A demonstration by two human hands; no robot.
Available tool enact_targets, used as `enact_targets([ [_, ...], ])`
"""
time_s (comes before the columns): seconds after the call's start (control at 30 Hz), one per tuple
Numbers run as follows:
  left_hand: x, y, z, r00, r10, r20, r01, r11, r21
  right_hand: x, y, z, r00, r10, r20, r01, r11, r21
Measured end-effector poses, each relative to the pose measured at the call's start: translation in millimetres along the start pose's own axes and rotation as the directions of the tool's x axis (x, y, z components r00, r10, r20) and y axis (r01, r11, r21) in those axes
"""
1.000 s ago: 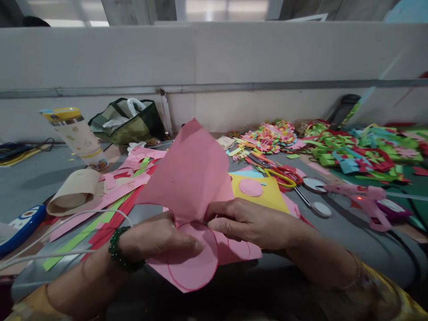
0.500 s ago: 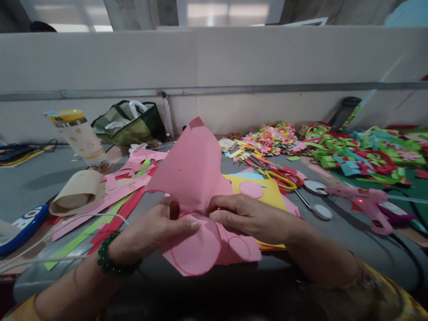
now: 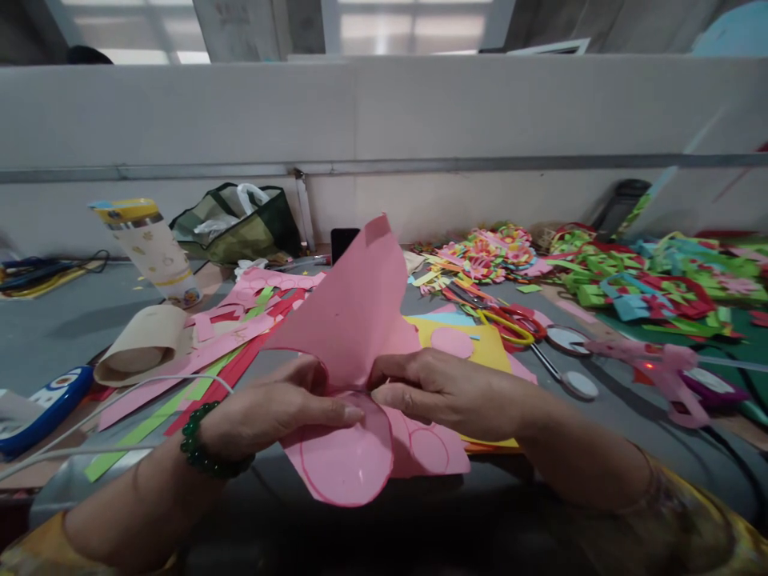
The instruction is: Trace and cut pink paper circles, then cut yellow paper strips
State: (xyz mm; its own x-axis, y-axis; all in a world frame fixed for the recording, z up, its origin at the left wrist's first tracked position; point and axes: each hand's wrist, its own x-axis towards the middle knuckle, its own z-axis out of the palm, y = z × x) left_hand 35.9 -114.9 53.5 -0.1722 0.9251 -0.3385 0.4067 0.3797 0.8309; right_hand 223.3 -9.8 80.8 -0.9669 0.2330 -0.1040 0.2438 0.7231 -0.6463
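Note:
A pink paper sheet (image 3: 354,312) stands bent upward in front of me, its near part marked with a drawn round outline. My left hand (image 3: 294,404) grips this sheet at the fold, thumb on top and fingers behind. Opposite it, my right hand (image 3: 444,388) pinches the same fold with thumb and curled fingers. Its fingertips are partly hidden by the paper. Beneath lies another pink sheet with drawn circles (image 3: 429,450), and a yellow sheet (image 3: 492,344) carrying a pink paper circle (image 3: 452,342) sits beside my right hand.
Scissors (image 3: 510,326) lie beyond the right hand. Farther right stands a pink glue gun (image 3: 675,372) with a lit red light. Paper strips (image 3: 198,360), a cardboard roll (image 3: 141,344) and a tumbler (image 3: 150,252) are on the left. Colourful cut-outs (image 3: 492,252) are heaped at the back.
The raised part of the pink sheet has tilted to the right, and its near part has bent lower. Both hands keep their hold. A dark phone-like object now shows behind the sheet.

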Motion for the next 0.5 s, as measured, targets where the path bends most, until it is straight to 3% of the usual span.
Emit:
enact_targets([
  [0.13,2,0,-2.2,0.987,0.081,0.138,-0.082,0.997,-0.005,1,-2,2,1.0,0.018,-0.013,-0.018,0.999,-0.036],
  [0.5,2,10,-12.0,0.933,0.213,0.29,-0.276,0.941,0.196,5,-3,5,1.0,0.001,0.01,0.0,0.999,-0.054],
])
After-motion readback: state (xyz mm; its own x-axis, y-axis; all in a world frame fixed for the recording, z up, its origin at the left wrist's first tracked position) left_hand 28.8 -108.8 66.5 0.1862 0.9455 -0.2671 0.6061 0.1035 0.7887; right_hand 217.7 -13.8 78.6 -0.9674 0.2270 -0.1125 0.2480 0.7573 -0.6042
